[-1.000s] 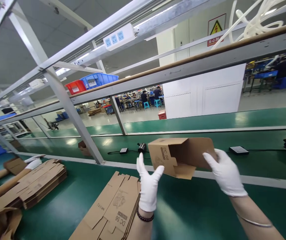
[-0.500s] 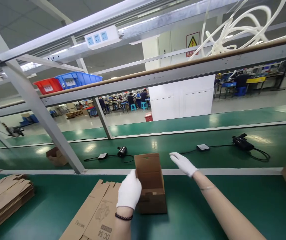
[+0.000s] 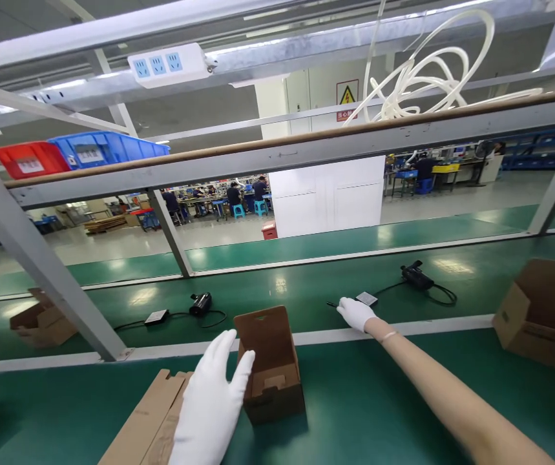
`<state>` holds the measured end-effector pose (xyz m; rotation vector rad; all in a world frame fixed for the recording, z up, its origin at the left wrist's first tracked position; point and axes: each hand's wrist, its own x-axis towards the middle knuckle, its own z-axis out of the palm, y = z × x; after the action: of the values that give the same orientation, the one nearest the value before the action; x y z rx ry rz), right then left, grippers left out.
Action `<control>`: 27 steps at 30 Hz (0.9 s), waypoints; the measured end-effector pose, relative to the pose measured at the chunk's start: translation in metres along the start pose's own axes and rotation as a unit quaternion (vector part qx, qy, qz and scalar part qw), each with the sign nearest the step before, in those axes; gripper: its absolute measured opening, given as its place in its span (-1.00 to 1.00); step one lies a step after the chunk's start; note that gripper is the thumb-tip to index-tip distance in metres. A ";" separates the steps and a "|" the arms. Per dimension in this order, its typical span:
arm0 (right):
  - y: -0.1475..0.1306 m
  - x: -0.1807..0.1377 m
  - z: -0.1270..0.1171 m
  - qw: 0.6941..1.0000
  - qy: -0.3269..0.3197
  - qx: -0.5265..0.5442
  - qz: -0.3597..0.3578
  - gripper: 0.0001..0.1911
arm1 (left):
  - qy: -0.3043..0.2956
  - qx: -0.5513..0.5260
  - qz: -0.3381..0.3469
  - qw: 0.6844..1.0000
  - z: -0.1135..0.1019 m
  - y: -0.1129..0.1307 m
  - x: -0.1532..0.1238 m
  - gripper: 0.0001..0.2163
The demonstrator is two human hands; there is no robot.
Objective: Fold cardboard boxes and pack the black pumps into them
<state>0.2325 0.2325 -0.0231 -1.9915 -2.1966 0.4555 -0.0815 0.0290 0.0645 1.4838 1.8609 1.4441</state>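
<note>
The left hand (image 3: 212,403) is open, with its fingers (image 3: 221,349) spread wide and holding nothing. The open cardboard box (image 3: 270,368) stands on the green worktop (image 3: 378,400), just to the right of those fingers. Half a second ago this hand lay against the box's side; now it has come off.

The right hand (image 3: 355,314) has reached farther out. Its fingers are at the small grey power adapter (image 3: 367,298) and may be touching it. I cannot tell if they are closed. Flat cardboard sheets (image 3: 148,420) lie left of the left hand.
</note>
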 end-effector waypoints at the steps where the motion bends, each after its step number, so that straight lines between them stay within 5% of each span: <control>1: 0.009 -0.019 -0.005 1.000 -0.002 0.000 -0.011 -0.72 | -0.005 -0.010 0.009 1.000 0.000 0.001 -0.002 -0.50; 8: 0.103 -0.183 -0.025 0.996 -0.076 0.009 -0.044 -0.82 | -0.038 -0.026 0.040 0.998 0.003 0.011 -0.012 -0.53; 12: 0.137 -0.217 -0.017 0.979 -0.200 0.034 0.019 -0.95 | -0.066 0.043 0.089 0.993 0.003 0.009 -0.016 -0.49; 15: 0.142 -0.182 -0.034 0.979 -0.205 0.019 -0.010 -0.87 | -0.082 0.095 0.118 0.985 0.006 0.009 -0.020 -0.50; 20: 0.146 -0.046 -0.080 0.997 -0.007 -0.035 0.075 -0.62 | -0.111 0.141 0.175 0.968 0.015 0.013 -0.029 -0.56; 24: 0.147 0.038 -0.073 0.993 0.036 -0.049 0.105 -0.59 | -0.189 0.173 0.157 0.954 0.016 0.021 -0.036 -0.57; 27: 0.143 0.059 -0.059 0.993 0.030 -0.039 0.110 -0.70 | -0.219 0.158 0.070 0.960 0.015 0.030 -0.044 -0.56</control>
<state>0.3791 0.3092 -0.0183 -2.2694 -1.9977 0.3338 -0.0374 -0.0043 0.0710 1.9317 1.7842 0.7944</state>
